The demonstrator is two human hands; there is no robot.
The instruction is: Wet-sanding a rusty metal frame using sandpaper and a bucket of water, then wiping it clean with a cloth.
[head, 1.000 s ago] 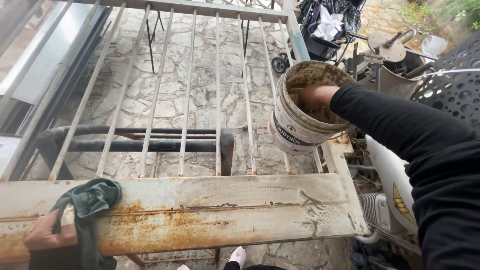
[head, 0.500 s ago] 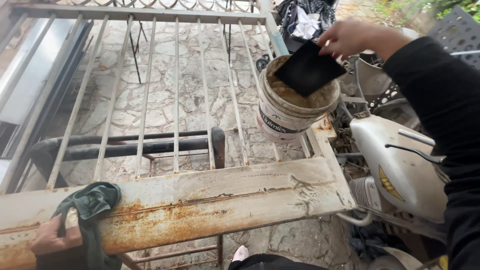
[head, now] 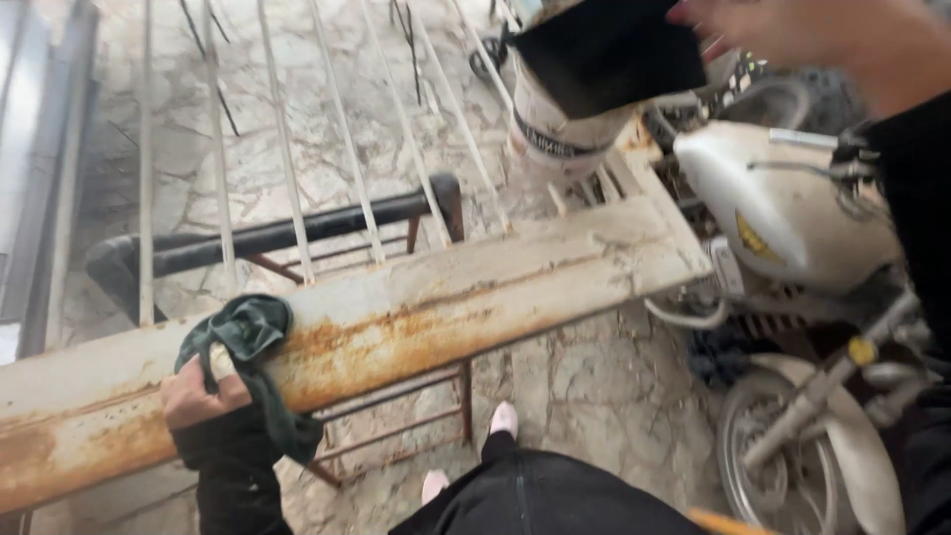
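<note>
Overhead, right hand (head: 792,35), blurred, pinched a flat black scraper (head: 609,54) by its upper edge, held just above the white bucket (head: 565,134) standing on the gate's far corner. Left hand (head: 198,396) closed on a dark green rag (head: 248,342), pressed to the rusty white gate rail (head: 475,302). 1 white scooter (head: 792,198) stood right of the gate.

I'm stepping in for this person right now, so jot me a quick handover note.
Left hand: on the near edge of the rusty white metal rail, gripping a dark green rag.
Right hand: raised, holding a flat black scraper over the white bucket, which stands on the gate's far corner.
Done: some pale filler shows at the rail's right end.
Left: rust streaks along the rail look untreated.
</note>
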